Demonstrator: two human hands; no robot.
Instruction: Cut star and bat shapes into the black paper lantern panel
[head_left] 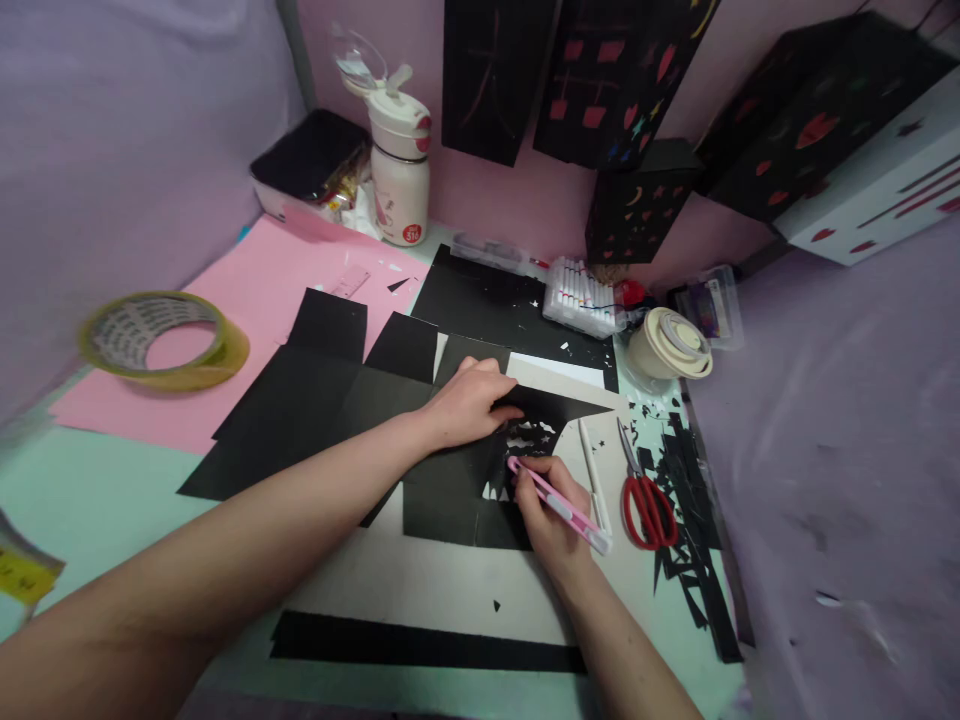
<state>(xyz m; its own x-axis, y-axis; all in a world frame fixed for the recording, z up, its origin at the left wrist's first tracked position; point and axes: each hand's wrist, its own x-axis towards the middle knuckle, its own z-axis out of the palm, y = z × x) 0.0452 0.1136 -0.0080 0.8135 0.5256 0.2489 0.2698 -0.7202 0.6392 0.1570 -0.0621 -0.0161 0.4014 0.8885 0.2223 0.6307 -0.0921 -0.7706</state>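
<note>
A large sheet of black paper [442, 490], cut with flaps along its edges, lies over a pale board [442, 580]. My left hand [472, 402] presses on the sheet, fingers bent and thumb stretched out to the right. Small wavy, star and pointed shapes are cut through the paper beside it. Closed around a pink utility knife [564, 508], my right hand [551, 505] rests low on the sheet's right part. The knife's front end points up and left at the cutouts; its blade is too small to make out. A white pen [591, 465] lies just right of that hand.
Red-handled scissors [649, 508] and black paper scraps [694, 520] lie at the right. A tape roll [161, 342] sits on pink paper [262, 265] at the left. A bottle [401, 165], a marker box [581, 298] and a cup [667, 348] stand behind; black paper lanterns [637, 205] hang above.
</note>
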